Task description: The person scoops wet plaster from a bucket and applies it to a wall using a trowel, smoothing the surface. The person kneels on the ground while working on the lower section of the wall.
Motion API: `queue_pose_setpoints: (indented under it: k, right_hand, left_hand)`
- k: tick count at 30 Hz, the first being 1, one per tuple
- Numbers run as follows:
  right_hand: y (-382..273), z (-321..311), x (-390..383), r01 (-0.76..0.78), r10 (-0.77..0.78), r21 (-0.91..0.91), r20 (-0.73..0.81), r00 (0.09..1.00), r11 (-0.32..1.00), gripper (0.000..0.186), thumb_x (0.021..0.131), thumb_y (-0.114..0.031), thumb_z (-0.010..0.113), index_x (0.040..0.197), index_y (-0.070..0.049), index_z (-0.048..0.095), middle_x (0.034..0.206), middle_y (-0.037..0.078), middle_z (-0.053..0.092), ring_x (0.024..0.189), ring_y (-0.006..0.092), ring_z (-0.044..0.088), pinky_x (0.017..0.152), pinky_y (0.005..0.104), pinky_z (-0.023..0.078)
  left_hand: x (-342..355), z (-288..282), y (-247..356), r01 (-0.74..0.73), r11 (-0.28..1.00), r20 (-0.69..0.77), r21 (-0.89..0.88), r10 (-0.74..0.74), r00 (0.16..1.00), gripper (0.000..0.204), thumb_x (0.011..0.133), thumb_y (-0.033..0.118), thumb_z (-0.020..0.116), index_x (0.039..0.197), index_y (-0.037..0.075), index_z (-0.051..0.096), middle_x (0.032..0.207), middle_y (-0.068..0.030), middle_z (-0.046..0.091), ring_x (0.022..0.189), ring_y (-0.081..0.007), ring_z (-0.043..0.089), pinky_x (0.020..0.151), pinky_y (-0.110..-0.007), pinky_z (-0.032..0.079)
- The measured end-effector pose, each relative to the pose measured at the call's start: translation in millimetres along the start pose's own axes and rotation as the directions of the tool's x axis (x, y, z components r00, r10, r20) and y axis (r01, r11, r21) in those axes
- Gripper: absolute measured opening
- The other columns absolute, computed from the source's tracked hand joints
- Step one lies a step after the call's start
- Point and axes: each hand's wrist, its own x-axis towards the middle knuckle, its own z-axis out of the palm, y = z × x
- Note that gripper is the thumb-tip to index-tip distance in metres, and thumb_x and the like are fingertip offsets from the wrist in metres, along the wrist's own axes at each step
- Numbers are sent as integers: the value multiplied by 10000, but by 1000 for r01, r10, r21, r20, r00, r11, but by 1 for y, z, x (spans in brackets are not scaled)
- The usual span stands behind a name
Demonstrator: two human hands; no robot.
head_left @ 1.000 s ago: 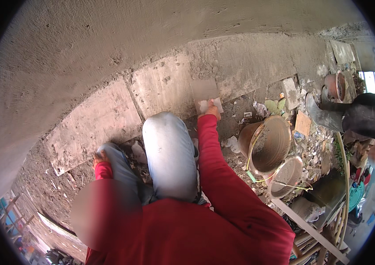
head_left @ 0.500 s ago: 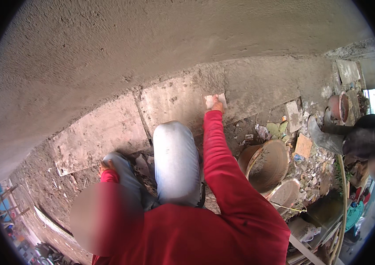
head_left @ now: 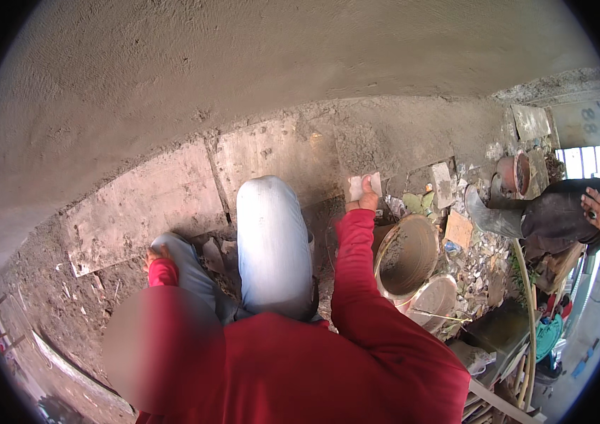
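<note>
Away from the boards [head_left: 162, 191] and closer to the bucket [head_left: 407, 256], the right hand [head_left: 366, 197] has drawn the small plate [head_left: 354, 187]; a co-worker's hand [head_left: 597, 210] has come into sight at far right. From where I stand, the right hand's fingers are closed on the plate, which is by the boards' near edge, apart from the bucket. The left hand [head_left: 156, 256] lies on the left knee [head_left: 182, 256], fingers partly hidden; I cannot tell how far they open.
</note>
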Motion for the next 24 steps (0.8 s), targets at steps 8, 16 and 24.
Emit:
queue_pose_setpoints:
  k: [8, 16, 24]
  right_hand:
    - [-170, -97, -131, 281, -305, -192, -111, 946, 940, 395, 807, -111, 709, 1174, -47, 577, 1010, 87, 638, 859, 271, 631, 803, 450, 522]
    - [-210, -165, -187, 129, -832, -951, 308, 462, -281, 227, 744, -96, 743, 901, 57, 682, 736, 152, 684, 611, 254, 634, 606, 388, 498]
    - [-138, -56, -145, 487, -658, -520, -209, 724, 702, 247, 778, -25, 717, 1002, 51, 646, 889, 121, 677, 716, 189, 644, 640, 318, 525]
  left_hand:
    - [15, 14, -9, -36, 999, -54, -15, 35, 998, 798, 802, 657, 491, 1395, 131, 405, 1392, -132, 460, 1317, -299, 389, 1113, -439, 186]
    - [36, 23, -15, -94, 995, -95, 33, 97, 991, 794, 811, 664, 475, 1374, 106, 423, 1327, -155, 517, 1250, -312, 469, 1085, -455, 234]
    - [33, 29, -6, -79, 995, -89, 61, 84, 992, 807, 817, 674, 449, 1384, 102, 405, 1331, -155, 514, 1263, -308, 459, 1091, -454, 233]
